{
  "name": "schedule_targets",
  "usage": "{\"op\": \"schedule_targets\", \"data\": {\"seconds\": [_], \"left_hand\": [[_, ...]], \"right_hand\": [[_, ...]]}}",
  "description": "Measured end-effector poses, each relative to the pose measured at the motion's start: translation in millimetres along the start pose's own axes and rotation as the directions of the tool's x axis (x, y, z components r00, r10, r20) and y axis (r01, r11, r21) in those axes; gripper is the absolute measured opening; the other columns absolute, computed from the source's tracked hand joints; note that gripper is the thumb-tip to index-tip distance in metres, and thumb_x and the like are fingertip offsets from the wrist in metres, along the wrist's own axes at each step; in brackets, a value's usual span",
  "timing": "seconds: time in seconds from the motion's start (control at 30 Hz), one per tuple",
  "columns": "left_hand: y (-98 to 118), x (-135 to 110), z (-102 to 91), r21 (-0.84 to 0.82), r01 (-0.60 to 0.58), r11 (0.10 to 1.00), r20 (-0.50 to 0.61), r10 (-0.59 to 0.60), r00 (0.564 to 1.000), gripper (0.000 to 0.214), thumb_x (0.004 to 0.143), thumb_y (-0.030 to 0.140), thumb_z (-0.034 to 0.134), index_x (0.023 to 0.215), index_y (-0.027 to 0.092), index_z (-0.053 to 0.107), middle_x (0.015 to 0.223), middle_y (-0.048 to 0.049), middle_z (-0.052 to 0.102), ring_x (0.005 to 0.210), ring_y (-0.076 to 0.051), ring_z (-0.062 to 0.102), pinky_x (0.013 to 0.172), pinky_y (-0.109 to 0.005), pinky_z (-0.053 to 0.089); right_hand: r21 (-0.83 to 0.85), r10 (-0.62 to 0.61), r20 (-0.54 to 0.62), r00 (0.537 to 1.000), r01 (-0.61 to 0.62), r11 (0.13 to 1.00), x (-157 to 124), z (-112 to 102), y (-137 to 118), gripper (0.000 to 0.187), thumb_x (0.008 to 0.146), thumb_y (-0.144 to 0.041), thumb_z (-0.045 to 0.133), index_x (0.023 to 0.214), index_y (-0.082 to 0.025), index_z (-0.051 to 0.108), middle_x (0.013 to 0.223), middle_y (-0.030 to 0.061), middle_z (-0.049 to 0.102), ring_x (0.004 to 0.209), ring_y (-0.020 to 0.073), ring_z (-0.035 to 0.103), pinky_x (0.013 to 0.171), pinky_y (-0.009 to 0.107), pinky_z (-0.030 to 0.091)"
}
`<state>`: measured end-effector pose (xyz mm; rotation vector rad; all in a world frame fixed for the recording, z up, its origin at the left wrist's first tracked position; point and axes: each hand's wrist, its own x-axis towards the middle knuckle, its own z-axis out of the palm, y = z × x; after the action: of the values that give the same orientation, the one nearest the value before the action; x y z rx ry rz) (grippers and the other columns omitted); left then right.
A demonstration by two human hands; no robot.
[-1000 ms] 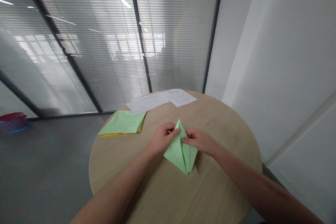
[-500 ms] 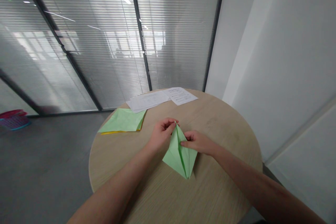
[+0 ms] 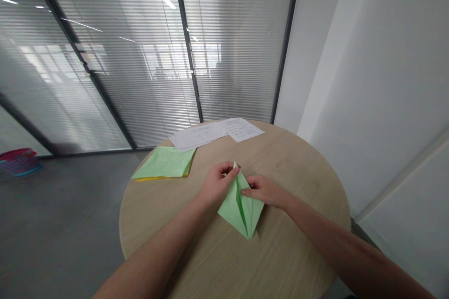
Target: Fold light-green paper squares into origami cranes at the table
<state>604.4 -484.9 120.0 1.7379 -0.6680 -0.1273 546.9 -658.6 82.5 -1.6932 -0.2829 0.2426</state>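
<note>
A light green sheet of folded paper (image 3: 235, 212), kite-shaped with a raised fold down its middle, is between my hands over the round table. My left hand (image 3: 218, 178) pinches its far tip between thumb and fingers. At its right edge, my right hand (image 3: 264, 190) grips the paper, thumb on top and the other fingers partly hidden behind it. The near point of the paper is directed toward me.
The round wooden table (image 3: 294, 159) carries a stack of green and yellow paper (image 3: 164, 161) at the left. White printed sheets (image 3: 199, 135) lie along its far edge. A pink and blue basket (image 3: 20, 162) stands on the floor at far left. Glass panels with blinds rise behind.
My left thumb has shifted slightly right and down on the paper's far tip. My right hand keeps almost the same place, and the paper has barely moved.
</note>
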Motion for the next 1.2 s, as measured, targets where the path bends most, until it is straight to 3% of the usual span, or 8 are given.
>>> {"op": "schedule_targets", "data": {"seconds": [0.17, 0.33, 0.57, 0.73, 0.9, 1.0, 1.2], "left_hand": [[-12.8, 4.1, 1.3, -0.004, 0.040, 0.999, -0.023, -0.040, 0.999, 0.033, 0.079, 0.046, 0.058, 0.074, 0.015, 0.066, 0.063, -0.0006, 0.058, 0.057, -0.012, 0.049, 0.052, -0.023, 0.037], [-18.9, 8.5, 0.6, -0.010, 0.060, 0.998, -0.096, -0.060, 0.994, 0.033, 0.080, 0.045, 0.056, 0.081, 0.015, 0.067, 0.059, 0.0011, 0.055, 0.052, -0.011, 0.045, 0.049, -0.022, 0.034], [-13.6, 4.7, -3.6, 0.286, -0.053, 0.957, -0.161, 0.102, 0.982, 0.032, 0.085, 0.043, 0.049, 0.078, 0.017, 0.066, 0.063, 0.0002, 0.059, 0.058, -0.014, 0.050, 0.055, -0.024, 0.035], [-3.8, -0.1, -5.2, 0.491, -0.098, 0.866, -0.134, 0.186, 0.973, 0.029, 0.089, 0.038, 0.047, 0.085, 0.019, 0.068, 0.070, -0.0025, 0.066, 0.063, -0.016, 0.056, 0.061, -0.025, 0.036], [-2.5, -0.5, -3.5, 0.601, -0.141, 0.787, -0.076, 0.232, 0.970, 0.026, 0.090, 0.035, 0.047, 0.095, 0.021, 0.069, 0.083, -0.0063, 0.070, 0.071, -0.018, 0.061, 0.067, -0.027, 0.038], [-3.2, -0.8, -1.7, 0.652, -0.145, 0.744, -0.041, 0.226, 0.973, 0.028, 0.091, 0.035, 0.045, 0.099, 0.021, 0.068, 0.090, -0.0076, 0.071, 0.075, -0.019, 0.063, 0.069, -0.028, 0.040], [-1.5, -3.3, -0.1, 0.551, -0.176, 0.816, -0.041, 0.237, 0.971, 0.029, 0.091, 0.035, 0.046, 0.102, 0.019, 0.066, 0.084, -0.0059, 0.070, 0.070, -0.016, 0.061, 0.066, -0.026, 0.042]], "right_hand": [[-0.031, -0.023, 0.053, 0.998, 0.025, 0.999, -0.6, 1.0, -2.7, 0.022, 0.078, -0.035, 0.064, 0.086, -0.015, 0.066, 0.078, 0.0030, 0.065, 0.066, 0.0142, 0.057, 0.060, 0.024, 0.042], [-0.080, -0.043, 0.090, 0.995, 0.050, 0.996, -1.5, 1.0, -4.4, 0.023, 0.079, -0.038, 0.064, 0.084, -0.016, 0.067, 0.077, 0.0028, 0.065, 0.066, 0.0144, 0.057, 0.059, 0.024, 0.041], [-0.095, -0.028, -0.013, 1.000, 0.026, 0.995, -2.5, 4.1, -5.7, 0.039, 0.086, -0.053, 0.051, 0.081, -0.016, 0.063, 0.068, 0.0014, 0.058, 0.056, 0.0120, 0.049, 0.051, 0.022, 0.036], [-0.059, -0.019, 0.004, 1.000, 0.019, 0.998, -1.6, 9.7, -4.7, 0.043, 0.083, -0.058, 0.053, 0.079, -0.016, 0.059, 0.066, 0.0004, 0.055, 0.055, 0.0109, 0.045, 0.049, 0.021, 0.033], [0.011, -0.001, 0.011, 1.000, 0.001, 1.000, -0.7, 16.7, -6.3, 0.042, 0.078, -0.056, 0.061, 0.089, -0.015, 0.062, 0.077, 0.0035, 0.062, 0.064, 0.0147, 0.054, 0.056, 0.023, 0.039], [-0.053, -0.003, -0.020, 1.000, 0.002, 0.999, 0.9, 18.9, -4.7, 0.037, 0.077, -0.050, 0.065, 0.089, -0.014, 0.065, 0.079, 0.0039, 0.065, 0.067, 0.0164, 0.057, 0.058, 0.024, 0.041], [-0.053, -0.007, -0.045, 0.999, 0.005, 0.999, 5.5, 17.0, 5.6, 0.031, 0.078, -0.042, 0.066, 0.091, -0.014, 0.067, 0.081, 0.0047, 0.068, 0.070, 0.0172, 0.060, 0.061, 0.025, 0.043]]}}
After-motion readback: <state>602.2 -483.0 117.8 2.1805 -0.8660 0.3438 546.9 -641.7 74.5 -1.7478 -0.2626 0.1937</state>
